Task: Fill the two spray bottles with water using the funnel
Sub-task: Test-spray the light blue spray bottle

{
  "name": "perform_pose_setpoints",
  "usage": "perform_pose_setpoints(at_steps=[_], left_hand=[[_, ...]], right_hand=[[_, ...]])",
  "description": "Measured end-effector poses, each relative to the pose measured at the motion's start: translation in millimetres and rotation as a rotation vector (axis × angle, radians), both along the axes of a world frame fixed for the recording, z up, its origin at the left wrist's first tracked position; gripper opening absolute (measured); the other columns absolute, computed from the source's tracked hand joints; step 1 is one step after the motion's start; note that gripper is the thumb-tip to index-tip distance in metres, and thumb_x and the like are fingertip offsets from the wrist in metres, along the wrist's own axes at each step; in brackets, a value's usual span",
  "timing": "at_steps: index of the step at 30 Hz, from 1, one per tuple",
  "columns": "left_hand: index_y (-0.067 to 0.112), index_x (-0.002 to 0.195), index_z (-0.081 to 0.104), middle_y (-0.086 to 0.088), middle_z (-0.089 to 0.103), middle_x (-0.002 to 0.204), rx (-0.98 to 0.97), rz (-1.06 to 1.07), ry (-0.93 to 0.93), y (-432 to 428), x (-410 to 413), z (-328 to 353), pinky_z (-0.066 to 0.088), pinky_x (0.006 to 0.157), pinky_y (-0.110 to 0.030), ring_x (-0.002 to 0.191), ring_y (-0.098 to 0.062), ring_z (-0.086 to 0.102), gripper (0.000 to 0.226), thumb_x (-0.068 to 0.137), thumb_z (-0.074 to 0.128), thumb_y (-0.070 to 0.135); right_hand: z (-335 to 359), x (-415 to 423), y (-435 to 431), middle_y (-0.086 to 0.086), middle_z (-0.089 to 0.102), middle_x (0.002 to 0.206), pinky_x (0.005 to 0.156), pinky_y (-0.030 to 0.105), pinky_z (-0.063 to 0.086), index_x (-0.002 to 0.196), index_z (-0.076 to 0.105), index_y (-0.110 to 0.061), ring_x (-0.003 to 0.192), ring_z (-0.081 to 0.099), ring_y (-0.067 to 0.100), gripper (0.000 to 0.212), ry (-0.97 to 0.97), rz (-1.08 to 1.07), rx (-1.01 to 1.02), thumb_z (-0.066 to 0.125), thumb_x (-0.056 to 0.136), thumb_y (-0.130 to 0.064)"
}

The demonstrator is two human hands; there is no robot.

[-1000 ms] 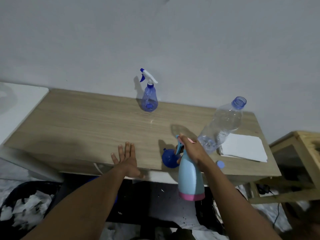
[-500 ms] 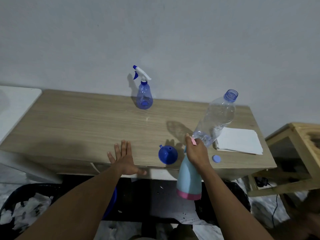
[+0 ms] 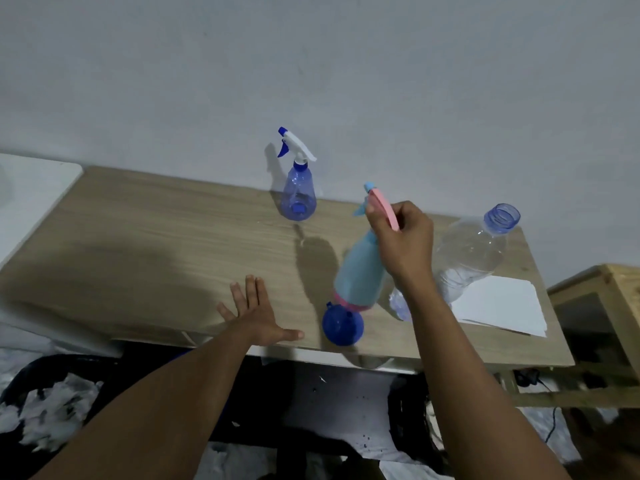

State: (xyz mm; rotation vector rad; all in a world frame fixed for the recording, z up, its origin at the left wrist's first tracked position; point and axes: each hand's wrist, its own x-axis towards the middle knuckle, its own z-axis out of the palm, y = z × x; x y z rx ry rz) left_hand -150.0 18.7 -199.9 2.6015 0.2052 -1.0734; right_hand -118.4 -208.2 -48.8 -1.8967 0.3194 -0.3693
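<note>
My right hand (image 3: 403, 242) grips the pink-and-blue spray head of a light blue spray bottle (image 3: 360, 275) with a pink base, held over the wooden table (image 3: 173, 258). Just in front of its base a blue funnel (image 3: 342, 323) lies near the table's front edge. A translucent blue spray bottle (image 3: 298, 194) with a white head stands by the wall. To the right, a clear plastic water bottle (image 3: 471, 254) stands uncapped, partly hidden by my right arm. My left hand (image 3: 254, 313) rests flat on the table's front edge, fingers spread.
White paper (image 3: 502, 306) lies on the table's right end. A wooden stand (image 3: 602, 296) is beyond the right edge. A white surface (image 3: 31, 188) adjoins on the left. Below the front edge are a dark bin with crumpled paper (image 3: 52, 410) and a cable (image 3: 550, 434).
My right hand has lifted the light blue spray bottle from below the table's front edge up over the tabletop. The left hand has stayed flat on the edge.
</note>
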Motion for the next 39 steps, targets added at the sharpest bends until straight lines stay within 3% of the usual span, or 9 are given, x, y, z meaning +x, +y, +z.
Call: perform_pose_setpoints(at_steps=[10,15,17,22,26,29,33,35,39], left_hand=[[0.019,0.129,-0.052,0.000,-0.061,0.136,-0.018,-0.046,0.035,6.1,8.0,-2.1,-0.019,0.102,-0.074,0.126,-0.036,-0.053,0.162,0.039,0.060,0.095],[0.018,0.134,-0.049,0.000,-0.060,0.137,-0.018,-0.051,0.030,5.8,9.1,0.0,-0.018,0.103,-0.074,0.128,-0.036,-0.052,0.162,0.040,0.060,0.093],[0.018,0.135,-0.048,0.000,-0.060,0.137,-0.028,-0.044,0.030,6.2,10.2,0.1,-0.019,0.102,-0.074,0.127,-0.036,-0.052,0.164,0.039,0.062,0.092],[0.016,0.133,-0.049,0.000,-0.062,0.135,-0.010,-0.039,0.054,5.3,13.1,-0.8,-0.020,0.101,-0.074,0.124,-0.037,-0.055,0.164,0.041,0.064,0.090],[0.015,0.135,-0.048,-0.001,-0.060,0.137,-0.002,-0.034,0.039,4.3,13.1,-1.9,-0.020,0.100,-0.075,0.124,-0.038,-0.055,0.163,0.042,0.064,0.088],[0.015,0.135,-0.048,-0.001,-0.060,0.137,-0.002,-0.034,0.030,4.9,12.2,-3.5,-0.021,0.100,-0.074,0.123,-0.037,-0.055,0.163,0.041,0.064,0.089],[0.016,0.134,-0.049,0.000,-0.061,0.136,-0.012,-0.042,0.017,5.9,10.5,-4.0,-0.024,0.099,-0.073,0.123,-0.036,-0.056,0.164,0.040,0.063,0.090],[0.017,0.133,-0.049,0.001,-0.060,0.136,-0.012,-0.042,0.010,6.3,9.7,-5.0,-0.024,0.100,-0.073,0.124,-0.036,-0.055,0.163,0.040,0.061,0.092],[0.018,0.131,-0.051,0.000,-0.061,0.135,-0.003,-0.041,0.011,6.4,9.1,-5.9,-0.025,0.100,-0.073,0.125,-0.035,-0.055,0.162,0.041,0.060,0.094]], right_hand=[[-29.8,121.3,6.3,-0.002,0.069,0.083,0.054,0.002,0.033,0.099,0.076,-0.010,0.074,0.059,0.014,0.018,0.029,0.099,-0.276,0.073,0.087,-0.023],[-42.7,164.0,7.3,0.008,0.071,0.089,0.053,0.013,0.034,0.099,0.075,-0.006,0.076,0.057,0.018,0.022,0.115,0.148,-0.345,0.066,0.092,-0.025],[-46.0,175.7,10.6,0.010,0.072,0.095,0.062,0.021,0.035,0.104,0.074,-0.006,0.079,0.057,0.018,0.021,0.145,0.171,-0.378,0.064,0.093,-0.021],[-46.1,194.2,19.3,0.011,0.072,0.107,0.073,0.023,0.038,0.114,0.071,-0.008,0.089,0.061,0.024,0.024,0.148,0.203,-0.414,0.059,0.093,-0.011],[-46.3,199.4,20.5,0.011,0.071,0.109,0.074,0.024,0.039,0.116,0.070,-0.008,0.087,0.057,0.020,0.025,0.156,0.200,-0.412,0.058,0.094,-0.012],[-48.1,199.3,18.6,0.012,0.069,0.116,0.077,0.022,0.040,0.123,0.067,-0.008,0.098,0.063,0.026,0.030,0.157,0.205,-0.414,0.059,0.094,-0.013],[-44.9,183.0,14.6,0.015,0.048,0.139,0.087,0.024,0.039,0.149,0.039,-0.015,0.116,0.058,0.027,0.068,0.138,0.178,-0.416,0.069,0.090,-0.025],[-44.0,162.5,13.2,0.013,0.040,0.144,0.088,0.024,0.037,0.152,0.030,-0.015,0.120,0.054,0.026,0.078,0.119,0.126,-0.409,0.072,0.088,-0.028],[-66.8,92.3,18.0,0.013,0.045,0.139,0.092,0.027,0.047,0.148,0.037,-0.010,0.112,0.057,0.022,0.065,0.056,0.123,-0.307,0.067,0.091,-0.020]])
